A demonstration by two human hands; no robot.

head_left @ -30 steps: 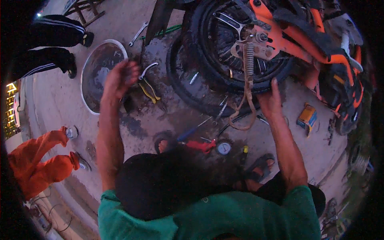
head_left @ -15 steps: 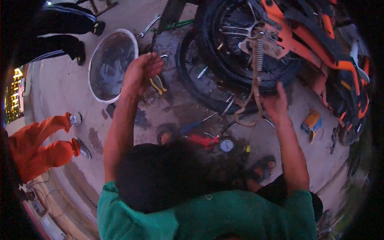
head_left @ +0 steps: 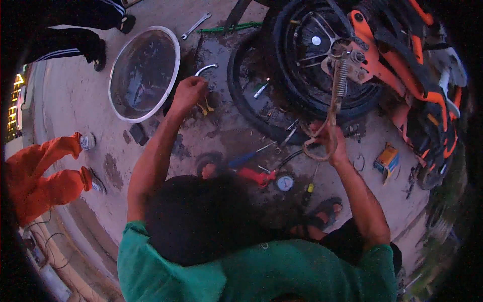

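My left hand (head_left: 190, 92) is closed around the end of a shiny bent metal bar (head_left: 207, 67), just right of a large round basin. Yellow-handled pliers (head_left: 205, 106) lie on the ground beside this hand, partly covered by it. My right hand (head_left: 335, 145) is low by the rusty stand (head_left: 318, 151) of an orange and black motorbike (head_left: 386, 70). The stand's bent rods cross in front of its fingers, so I cannot tell whether they grip it. Above this hand is the bike's wheel (head_left: 287, 65), and a loose black tyre (head_left: 241, 108) lies partly under it.
The basin (head_left: 111, 90) stands at the left, with an open-end wrench (head_left: 196, 26) behind it. Near my feet lie a blue-handled screwdriver (head_left: 241, 160), a red tool (head_left: 256, 176), a round gauge (head_left: 285, 183) and a yellow-tipped screwdriver (head_left: 308, 193). A small box (head_left: 387, 158) sits right. Two people stand left.
My left hand has gone from spread fingers to a closed grip, and more of the bent bar shows. My right hand has dropped from beside the wheel to behind the stand's rods.
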